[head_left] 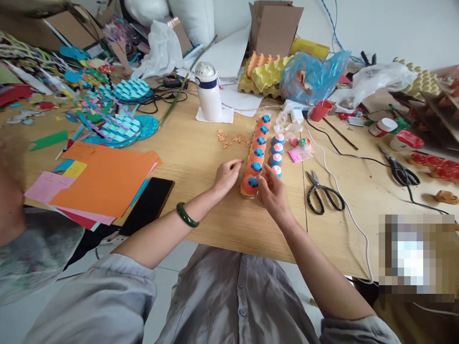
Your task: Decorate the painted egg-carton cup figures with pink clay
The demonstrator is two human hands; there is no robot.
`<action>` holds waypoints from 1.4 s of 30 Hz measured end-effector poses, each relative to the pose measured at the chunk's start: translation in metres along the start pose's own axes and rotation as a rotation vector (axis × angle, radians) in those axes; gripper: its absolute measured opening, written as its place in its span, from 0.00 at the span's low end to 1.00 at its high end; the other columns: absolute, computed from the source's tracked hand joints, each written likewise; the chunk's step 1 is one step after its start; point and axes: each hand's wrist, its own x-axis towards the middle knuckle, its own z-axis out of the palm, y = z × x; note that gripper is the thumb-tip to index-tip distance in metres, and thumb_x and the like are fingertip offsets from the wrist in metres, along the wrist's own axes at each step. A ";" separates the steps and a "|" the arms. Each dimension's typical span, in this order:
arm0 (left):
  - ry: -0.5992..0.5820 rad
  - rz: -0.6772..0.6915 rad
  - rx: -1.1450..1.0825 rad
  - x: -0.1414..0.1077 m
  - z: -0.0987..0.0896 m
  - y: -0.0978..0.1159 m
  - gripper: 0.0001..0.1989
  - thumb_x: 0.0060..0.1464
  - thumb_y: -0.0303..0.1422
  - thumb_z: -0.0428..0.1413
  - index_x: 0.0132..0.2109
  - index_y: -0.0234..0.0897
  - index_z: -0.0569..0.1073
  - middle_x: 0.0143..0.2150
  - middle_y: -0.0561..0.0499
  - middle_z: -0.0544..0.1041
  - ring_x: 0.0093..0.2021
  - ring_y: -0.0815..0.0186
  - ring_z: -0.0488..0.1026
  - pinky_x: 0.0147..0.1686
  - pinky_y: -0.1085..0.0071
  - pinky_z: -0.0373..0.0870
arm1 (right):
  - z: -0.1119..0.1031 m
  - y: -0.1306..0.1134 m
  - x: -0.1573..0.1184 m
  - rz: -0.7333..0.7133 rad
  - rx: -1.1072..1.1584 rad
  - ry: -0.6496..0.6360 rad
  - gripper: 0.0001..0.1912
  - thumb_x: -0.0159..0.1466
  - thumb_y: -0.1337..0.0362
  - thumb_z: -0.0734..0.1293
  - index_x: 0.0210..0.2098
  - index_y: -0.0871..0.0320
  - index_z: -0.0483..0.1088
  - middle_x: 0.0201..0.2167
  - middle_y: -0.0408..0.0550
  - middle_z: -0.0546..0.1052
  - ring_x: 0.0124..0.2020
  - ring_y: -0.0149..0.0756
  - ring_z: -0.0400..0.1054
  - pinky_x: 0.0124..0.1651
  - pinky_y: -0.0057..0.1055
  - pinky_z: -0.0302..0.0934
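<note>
A row of several orange rounded pieces with blue patches on top runs away from me along the table. My left hand is beside the row's left side, fingers curled together, with nothing visible in them. At the near end stands the front orange piece. Close to its right side is my right hand, thumb and fingers bent and slightly apart; whether they touch it I cannot tell. Beyond that hand, a shorter row of blue pieces with pink tops stands alongside the orange row.
Black-handled scissors lie at right, beside a white cable. Left of my arms are orange paper sheets and a black phone. A white bottle, orange shavings and egg trays are farther back. Another person sits at left.
</note>
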 end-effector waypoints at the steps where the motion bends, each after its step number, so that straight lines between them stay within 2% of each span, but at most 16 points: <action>1: 0.006 0.000 0.010 0.002 -0.002 0.005 0.10 0.56 0.28 0.56 0.40 0.33 0.82 0.38 0.47 0.81 0.35 0.67 0.74 0.31 0.75 0.68 | -0.004 -0.002 -0.001 0.002 -0.008 0.018 0.24 0.66 0.52 0.64 0.57 0.56 0.72 0.54 0.56 0.79 0.48 0.44 0.75 0.51 0.45 0.71; 4: -0.025 -0.035 0.000 0.005 -0.004 0.022 0.14 0.60 0.28 0.52 0.46 0.30 0.80 0.25 0.55 0.69 0.21 0.72 0.61 0.21 0.75 0.58 | -0.014 -0.005 -0.003 0.019 -0.040 0.051 0.20 0.66 0.53 0.64 0.52 0.56 0.74 0.50 0.55 0.79 0.48 0.44 0.74 0.50 0.45 0.70; 6: -0.073 -0.087 -0.067 0.004 -0.003 0.034 0.16 0.61 0.25 0.50 0.51 0.29 0.77 0.23 0.58 0.63 0.19 0.74 0.57 0.19 0.76 0.53 | -0.014 -0.006 -0.001 0.047 -0.060 0.044 0.21 0.65 0.51 0.65 0.52 0.57 0.74 0.44 0.54 0.80 0.44 0.42 0.74 0.46 0.44 0.70; 8: -0.112 -0.143 -0.126 0.002 0.000 0.042 0.16 0.59 0.22 0.50 0.50 0.29 0.77 0.23 0.59 0.62 0.19 0.75 0.56 0.20 0.77 0.53 | -0.011 -0.007 0.003 0.068 -0.081 0.038 0.26 0.64 0.48 0.66 0.55 0.56 0.72 0.43 0.53 0.79 0.41 0.42 0.74 0.43 0.42 0.70; 11: -0.123 -0.188 -0.121 -0.002 0.004 0.044 0.12 0.57 0.21 0.51 0.43 0.29 0.78 0.20 0.60 0.57 0.19 0.75 0.55 0.20 0.78 0.55 | -0.001 -0.008 0.011 0.069 -0.179 0.053 0.30 0.62 0.45 0.68 0.58 0.54 0.69 0.50 0.56 0.77 0.44 0.44 0.73 0.43 0.44 0.69; 14: -0.099 -0.194 -0.090 -0.005 0.006 0.039 0.10 0.56 0.23 0.53 0.40 0.30 0.79 0.19 0.59 0.60 0.19 0.74 0.57 0.21 0.77 0.58 | 0.009 -0.008 0.023 0.091 -0.310 0.080 0.32 0.59 0.47 0.70 0.58 0.55 0.68 0.54 0.58 0.75 0.46 0.47 0.73 0.48 0.50 0.68; 17: -0.082 -0.204 -0.079 -0.007 0.007 0.035 0.10 0.54 0.23 0.55 0.41 0.30 0.80 0.20 0.57 0.65 0.20 0.74 0.60 0.23 0.76 0.61 | 0.014 -0.006 0.033 0.109 -0.327 0.108 0.33 0.56 0.51 0.72 0.58 0.54 0.68 0.55 0.58 0.74 0.47 0.49 0.72 0.50 0.52 0.67; 21: -0.087 -0.192 -0.084 -0.011 0.007 0.037 0.12 0.54 0.23 0.55 0.43 0.31 0.82 0.21 0.57 0.67 0.20 0.75 0.60 0.24 0.76 0.61 | 0.013 -0.003 0.042 0.106 -0.265 0.113 0.30 0.57 0.57 0.70 0.58 0.56 0.69 0.54 0.59 0.73 0.46 0.46 0.72 0.50 0.48 0.68; 24: -0.101 -0.158 -0.089 -0.014 0.007 0.041 0.13 0.56 0.22 0.54 0.45 0.30 0.82 0.22 0.56 0.68 0.20 0.75 0.60 0.23 0.75 0.59 | 0.009 -0.004 0.045 0.101 -0.181 0.101 0.28 0.57 0.59 0.69 0.56 0.58 0.70 0.51 0.57 0.75 0.39 0.39 0.72 0.46 0.43 0.69; 30: -0.152 -0.181 -0.146 -0.017 0.009 0.047 0.10 0.58 0.24 0.55 0.43 0.30 0.80 0.22 0.56 0.66 0.19 0.76 0.59 0.21 0.75 0.54 | 0.006 -0.007 0.043 0.110 -0.099 0.131 0.19 0.58 0.58 0.68 0.47 0.57 0.73 0.42 0.50 0.78 0.31 0.33 0.68 0.41 0.38 0.68; 37: -0.169 -0.220 -0.155 -0.019 0.011 0.054 0.08 0.59 0.24 0.54 0.38 0.31 0.79 0.20 0.58 0.60 0.19 0.76 0.57 0.21 0.77 0.53 | -0.004 -0.018 0.040 0.058 -0.044 0.193 0.14 0.58 0.58 0.69 0.43 0.55 0.74 0.39 0.48 0.77 0.35 0.37 0.69 0.43 0.41 0.69; 42: -0.137 -0.226 -0.172 -0.011 -0.001 0.054 0.11 0.58 0.21 0.51 0.37 0.29 0.78 0.20 0.60 0.54 0.18 0.76 0.51 0.20 0.77 0.50 | -0.006 -0.030 0.034 0.002 -0.056 0.200 0.14 0.59 0.59 0.68 0.44 0.54 0.73 0.41 0.49 0.77 0.39 0.39 0.70 0.45 0.42 0.69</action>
